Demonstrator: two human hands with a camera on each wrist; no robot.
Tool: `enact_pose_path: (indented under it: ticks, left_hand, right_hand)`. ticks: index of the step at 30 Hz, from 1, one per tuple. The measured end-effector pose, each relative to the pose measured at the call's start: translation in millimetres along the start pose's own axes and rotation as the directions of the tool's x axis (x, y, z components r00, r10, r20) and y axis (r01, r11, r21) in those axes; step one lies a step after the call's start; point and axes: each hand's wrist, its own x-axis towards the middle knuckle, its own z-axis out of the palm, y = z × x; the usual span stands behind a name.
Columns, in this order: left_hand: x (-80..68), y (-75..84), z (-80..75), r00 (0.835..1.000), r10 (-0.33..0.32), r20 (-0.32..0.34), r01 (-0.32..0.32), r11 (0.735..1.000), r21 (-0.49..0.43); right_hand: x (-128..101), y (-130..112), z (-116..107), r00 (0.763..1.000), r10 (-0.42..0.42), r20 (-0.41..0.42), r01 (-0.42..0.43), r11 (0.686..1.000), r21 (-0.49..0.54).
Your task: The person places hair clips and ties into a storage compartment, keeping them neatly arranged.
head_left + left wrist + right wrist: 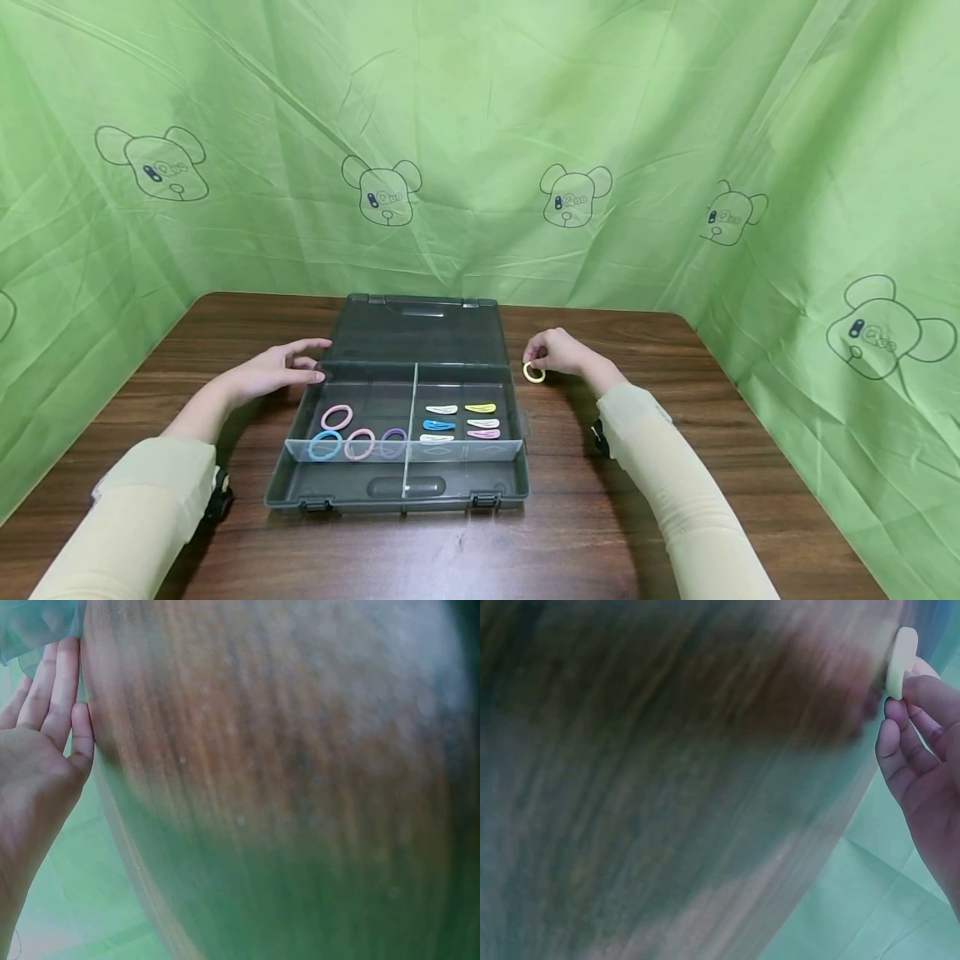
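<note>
A dark translucent case (337, 497) lies unfolded on the table, its lid (420, 335) toward the back. Its left compartment holds two pink hair ties, a blue hair tie (311, 447) and a purple hair tie (394, 431). Several snap hair clips in white, blue, yellow, pink and purple, among them the yellow clip (480, 408), lie in the right compartment. My left hand (272, 372) is at the case's left edge, fingers extended. Right of the case, my right hand (564, 353) pinches a pale yellow hair tie (902, 661) between thumb and fingers, near the table surface.
Clear dividers (352, 450) split the case, leaving a front strip with two latches (486, 500). The wooden table (600, 533) runs to green cloth (480, 100) printed with bear heads, behind and at both sides.
</note>
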Motion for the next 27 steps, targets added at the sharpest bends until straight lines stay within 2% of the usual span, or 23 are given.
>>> enact_pose_path:
  ticks: [12,21,27]
  left_hand:
    - [0.1,-0.8,-0.1,1.0,-0.002,0.004,0.002,1.0,0.005]
    - [0.0,-0.6,0.3,1.0,0.002,0.003,-0.002,1.0,0.009]
    - [0.4,-0.4,0.0,1.0,-0.002,0.004,0.002,1.0,0.007]
  right_hand:
    - [-3.7,-20.7,-18.7,0.997,-0.004,0.08,0.007,0.999,-0.034]
    - [-3.7,-39.0,-34.5,0.995,0.017,0.101,-0.013,0.999,-0.041]
    - [-4.4,-51.5,-44.1,0.994,0.002,0.113,0.003,0.999,-0.042]
